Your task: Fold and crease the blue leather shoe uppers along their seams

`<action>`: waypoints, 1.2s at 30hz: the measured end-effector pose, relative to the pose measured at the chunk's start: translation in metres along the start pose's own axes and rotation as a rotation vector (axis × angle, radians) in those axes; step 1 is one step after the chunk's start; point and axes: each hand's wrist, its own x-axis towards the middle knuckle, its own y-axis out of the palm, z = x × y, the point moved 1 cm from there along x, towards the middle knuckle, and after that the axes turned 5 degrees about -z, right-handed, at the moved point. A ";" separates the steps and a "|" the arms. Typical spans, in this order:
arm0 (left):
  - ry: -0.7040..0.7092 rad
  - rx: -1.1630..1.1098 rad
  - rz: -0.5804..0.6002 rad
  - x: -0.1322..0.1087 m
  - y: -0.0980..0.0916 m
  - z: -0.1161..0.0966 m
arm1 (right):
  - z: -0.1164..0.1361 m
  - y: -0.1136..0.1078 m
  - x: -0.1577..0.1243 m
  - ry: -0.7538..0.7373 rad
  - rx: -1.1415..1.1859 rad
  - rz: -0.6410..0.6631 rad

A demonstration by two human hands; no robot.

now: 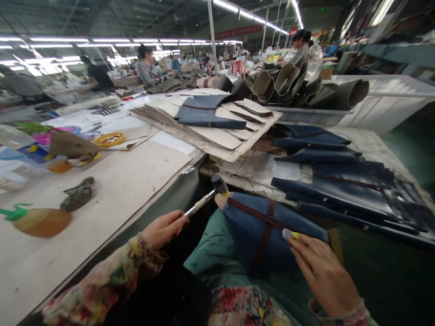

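My left hand [166, 228] is closed round the handle of a small mallet [203, 199] with a black head. The head is at the pale end of a blue leather piece [249, 226], which lies over my lap on green cloth [207, 246]. Dark brown straps cross on that piece. My right hand [322, 267] rests on its right part with fingers stretched out. Grey and yellow covers show on two of its fingertips. The underside of the piece is hidden.
More blue leather pieces [340, 176] lie stacked to the right. Another blue piece [200, 111] tops a pile of boards [231, 151]. An orange bottle [44, 222] with green cap lies on the left table. Rolled dark pieces fill a grey tray [312, 116]. Several people sit farther back.
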 end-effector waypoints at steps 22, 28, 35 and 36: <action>0.205 0.165 0.035 0.023 0.038 0.004 | 0.007 -0.008 -0.009 0.099 -0.020 -0.005; 0.344 0.156 0.177 0.015 0.071 -0.022 | 0.008 -0.011 -0.011 0.124 -0.014 -0.009; 0.468 0.187 0.189 0.016 0.087 -0.027 | 0.007 -0.012 -0.017 0.136 -0.010 -0.009; 0.478 0.205 0.171 0.016 0.087 -0.027 | 0.007 -0.012 -0.017 0.141 -0.011 -0.012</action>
